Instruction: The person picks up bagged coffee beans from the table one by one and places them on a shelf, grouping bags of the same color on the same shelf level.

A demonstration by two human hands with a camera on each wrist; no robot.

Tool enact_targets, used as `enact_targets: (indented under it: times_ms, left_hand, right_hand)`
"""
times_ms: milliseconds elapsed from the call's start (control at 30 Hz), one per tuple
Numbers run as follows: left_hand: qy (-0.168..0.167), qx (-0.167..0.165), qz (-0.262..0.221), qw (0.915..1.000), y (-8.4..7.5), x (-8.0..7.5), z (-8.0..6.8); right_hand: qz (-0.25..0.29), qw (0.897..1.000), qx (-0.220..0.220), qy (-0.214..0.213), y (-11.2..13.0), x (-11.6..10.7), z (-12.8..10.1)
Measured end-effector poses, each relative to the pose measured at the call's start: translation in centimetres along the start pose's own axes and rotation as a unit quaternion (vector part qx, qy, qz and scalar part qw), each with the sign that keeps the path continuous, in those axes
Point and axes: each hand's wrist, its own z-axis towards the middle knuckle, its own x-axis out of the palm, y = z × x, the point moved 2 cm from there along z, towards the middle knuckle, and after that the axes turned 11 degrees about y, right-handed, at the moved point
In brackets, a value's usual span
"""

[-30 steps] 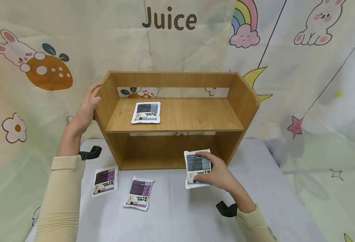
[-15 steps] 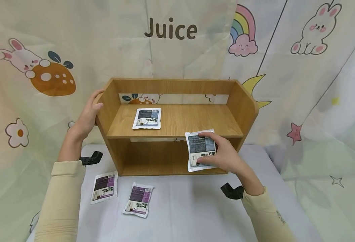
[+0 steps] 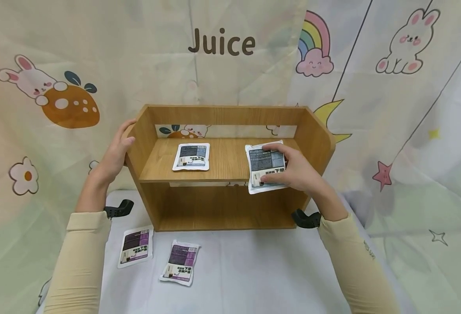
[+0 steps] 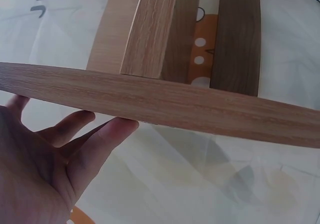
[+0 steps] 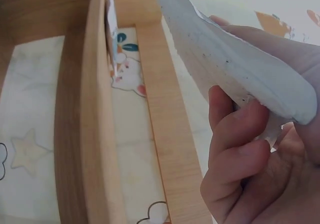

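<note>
My right hand [image 3: 299, 171] grips a white pouch [image 3: 267, 162] with a dark blue-grey label, thumb at its near side and fingers round its far edge. The pouch overlaps the front of the upper board in the head view. In the right wrist view its plain white back [image 5: 220, 54] shows, with fingers [image 5: 235, 129] curled beneath. A matching blue-labelled pouch [image 3: 191, 156] lies on the upper board at left. My left hand [image 3: 114, 152] rests against the outer left side of the wooden shelf [image 3: 230, 161]; its fingertips [image 4: 127, 125] touch the side panel in the left wrist view.
Two purple-labelled pouches, one at left [image 3: 136, 246] and one nearer the middle [image 3: 180, 262], lie on the white tabletop [image 3: 254, 279] before the shelf. The shelf's lower compartment [image 3: 222, 207] opens forward. A printed curtain [image 3: 230, 83] hangs close behind.
My right hand has raised the pouch from in front of the lower compartment to the upper board's level. My left hand stays at the shelf's side. The head view has tilted slightly up.
</note>
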Motion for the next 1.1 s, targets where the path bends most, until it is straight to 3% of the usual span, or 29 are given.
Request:
enact_targets:
  times_ms: [300, 600, 867, 1100]
  left_hand:
    - [0.001, -0.024, -0.007, 0.9997, 0.2, -0.3, -0.5]
    - [-0.001, 0.000, -0.006, 1.0000, 0.0, 0.0, -0.1]
    - [-0.008, 0.000, -0.006, 0.9999, -0.3, -0.1, 0.0]
    - [-0.006, -0.011, -0.007, 0.9999, 0.1, 0.2, -0.1]
  right_hand:
    - [0.030, 0.999, 0.024, -0.006, -0.2, -1.7, 2.5]
    - [0.036, 0.999, 0.040, -0.006, -0.8, -3.7, 4.1]
    - [0.059, 0.997, 0.057, -0.002, -1.0, -4.9, 5.2]
    - [0.102, 0.992, 0.079, 0.014, -2.7, -4.8, 6.1]
